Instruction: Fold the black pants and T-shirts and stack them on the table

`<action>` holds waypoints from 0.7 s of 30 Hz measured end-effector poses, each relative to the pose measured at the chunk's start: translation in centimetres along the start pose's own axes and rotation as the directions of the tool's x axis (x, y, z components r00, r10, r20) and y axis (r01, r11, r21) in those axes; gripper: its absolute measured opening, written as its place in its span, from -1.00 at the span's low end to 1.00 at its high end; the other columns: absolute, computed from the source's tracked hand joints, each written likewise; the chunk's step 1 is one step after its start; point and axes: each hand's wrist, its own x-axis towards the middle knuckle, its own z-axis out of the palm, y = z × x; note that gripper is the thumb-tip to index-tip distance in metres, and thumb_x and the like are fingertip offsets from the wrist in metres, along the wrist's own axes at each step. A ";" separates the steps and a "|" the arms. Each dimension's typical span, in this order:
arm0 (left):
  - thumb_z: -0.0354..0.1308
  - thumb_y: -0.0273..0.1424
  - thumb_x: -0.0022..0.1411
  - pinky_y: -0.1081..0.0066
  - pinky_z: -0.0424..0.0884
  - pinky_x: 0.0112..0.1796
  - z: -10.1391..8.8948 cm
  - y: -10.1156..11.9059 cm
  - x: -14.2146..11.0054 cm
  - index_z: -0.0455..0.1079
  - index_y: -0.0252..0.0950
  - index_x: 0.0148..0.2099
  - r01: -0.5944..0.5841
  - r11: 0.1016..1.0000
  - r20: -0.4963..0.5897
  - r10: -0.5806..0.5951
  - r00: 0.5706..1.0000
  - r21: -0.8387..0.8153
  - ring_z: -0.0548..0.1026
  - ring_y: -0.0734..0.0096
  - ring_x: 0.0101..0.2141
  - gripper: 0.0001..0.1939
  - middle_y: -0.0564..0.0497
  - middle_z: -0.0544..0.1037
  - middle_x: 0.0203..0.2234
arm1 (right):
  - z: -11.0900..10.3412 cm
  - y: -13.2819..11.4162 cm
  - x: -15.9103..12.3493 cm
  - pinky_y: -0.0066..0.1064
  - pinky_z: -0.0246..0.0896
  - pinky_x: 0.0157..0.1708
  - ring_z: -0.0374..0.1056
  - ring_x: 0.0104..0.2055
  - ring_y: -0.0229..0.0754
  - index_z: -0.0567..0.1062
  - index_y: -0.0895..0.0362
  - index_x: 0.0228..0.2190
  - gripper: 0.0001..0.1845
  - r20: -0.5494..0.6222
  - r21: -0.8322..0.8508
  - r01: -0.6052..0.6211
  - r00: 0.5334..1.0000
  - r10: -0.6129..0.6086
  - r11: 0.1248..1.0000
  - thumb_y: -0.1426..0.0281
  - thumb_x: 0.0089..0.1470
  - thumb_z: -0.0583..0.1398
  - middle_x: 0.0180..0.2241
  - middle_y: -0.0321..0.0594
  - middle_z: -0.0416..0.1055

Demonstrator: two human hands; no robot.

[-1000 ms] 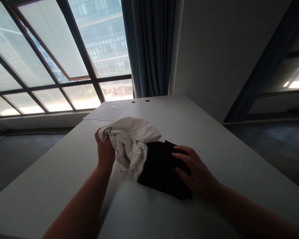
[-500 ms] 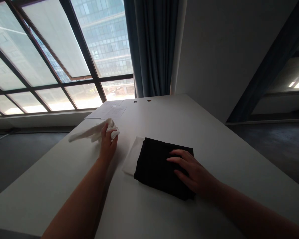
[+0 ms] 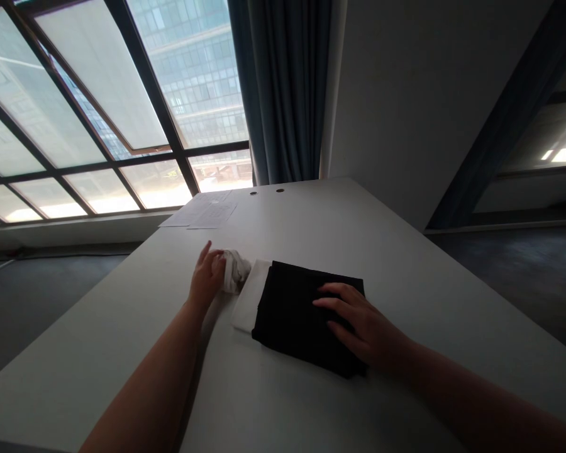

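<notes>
A folded black cloth [image 3: 295,311] lies on the white table [image 3: 339,233]. My right hand [image 3: 358,324] rests flat on its right part, fingers spread. A folded white cloth [image 3: 248,296] sticks out from under the black cloth's left edge. My left hand [image 3: 206,277] is just left of it, holding a bunched bit of white fabric [image 3: 234,270] against the table, with the index finger raised.
Sheets of paper [image 3: 202,212] lie at the far left of the table near the window. Two cable holes [image 3: 266,190] sit at the far edge. A dark curtain [image 3: 283,88] hangs behind. The table's left edge runs diagonally beside my left arm.
The white garment was held bunched over the black cloth, then swung out to the left. Now it is bunched small at the folded pile's left edge. My right hand stayed on the black cloth.
</notes>
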 end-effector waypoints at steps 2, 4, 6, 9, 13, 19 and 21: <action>0.07 -0.15 0.47 -0.12 0.17 0.35 0.3 1.1 -0.3 0.47 -0.10 0.26 -0.046 0.988 0.148 0.024 0.989 0.147 0.16 -0.12 0.43 -0.59 -0.13 0.21 0.46 | 0.0 0.0 0.0 0.02 0.38 0.20 0.33 0.27 0.08 0.49 0.00 0.13 -0.62 -0.001 0.000 -0.003 1.000 0.003 1.000 0.41 0.33 0.15 0.19 0.02 0.37; 0.17 -0.04 0.39 -0.27 0.08 0.34 0.6 2.1 -0.6 0.35 -0.02 0.41 -0.003 0.966 0.258 -0.066 0.964 0.258 0.05 -0.29 0.46 -0.40 -0.14 0.12 0.50 | 0.0 0.0 0.0 0.03 0.37 0.20 0.32 0.27 0.09 0.49 0.00 0.13 -0.62 0.000 0.005 -0.008 1.000 0.008 1.000 0.41 0.33 0.15 0.20 0.02 0.37; 0.27 0.04 0.28 -0.33 0.13 0.29 0.9 2.4 -0.8 0.20 0.03 0.50 0.079 0.943 0.342 -0.194 0.920 0.322 0.06 -0.41 0.44 -0.18 -0.19 0.06 0.52 | 0.0 -0.1 0.0 0.03 0.37 0.20 0.32 0.27 0.08 0.49 0.00 0.14 -0.62 0.007 0.010 -0.015 1.000 0.015 1.000 0.40 0.33 0.15 0.20 0.01 0.37; 0.27 0.03 0.26 -0.19 0.30 0.22 1.0 1.2 -0.5 0.05 0.06 0.55 0.197 0.920 0.392 -0.328 0.860 0.340 0.23 -0.34 0.38 -0.09 -0.21 0.05 0.52 | 0.0 -0.2 0.0 0.03 0.37 0.20 0.32 0.28 0.09 0.50 -0.01 0.14 -0.61 0.020 0.011 -0.030 0.999 0.030 0.999 0.41 0.32 0.15 0.21 0.00 0.37; 0.23 -0.05 0.30 -0.03 0.36 0.18 0.1 -2.4 0.4 0.14 -0.08 0.52 0.286 0.890 0.303 -0.399 0.866 0.355 0.39 -0.24 0.28 -0.18 -0.26 0.29 0.40 | -0.1 -0.2 0.0 0.03 0.37 0.21 0.32 0.28 0.09 0.51 -0.01 0.13 -0.62 0.028 0.012 -0.038 0.999 0.038 0.999 0.39 0.34 0.14 0.21 0.00 0.37; 0.16 -0.04 0.33 -0.10 0.40 0.06 -2.6 -6.5 1.2 0.37 -0.35 0.27 0.516 0.759 0.061 -0.583 0.810 0.398 0.49 -0.35 0.11 -0.37 -0.48 0.49 0.12 | 0.0 -0.1 0.1 0.01 0.36 0.22 0.32 0.27 0.08 0.50 0.00 0.14 -0.62 0.024 0.010 -0.026 0.999 0.026 1.000 0.39 0.34 0.14 0.21 0.00 0.37; 0.18 0.01 0.31 -0.13 0.41 0.03 -3.0 -7.2 1.1 0.26 -0.42 0.32 0.606 0.705 -0.070 -0.629 0.774 0.368 0.48 -0.36 0.11 -0.26 -0.55 0.41 0.18 | 0.0 -0.1 0.1 0.01 0.36 0.22 0.32 0.27 0.07 0.50 0.01 0.13 -0.63 0.029 0.004 -0.019 0.999 0.019 1.000 0.40 0.34 0.14 0.20 0.01 0.37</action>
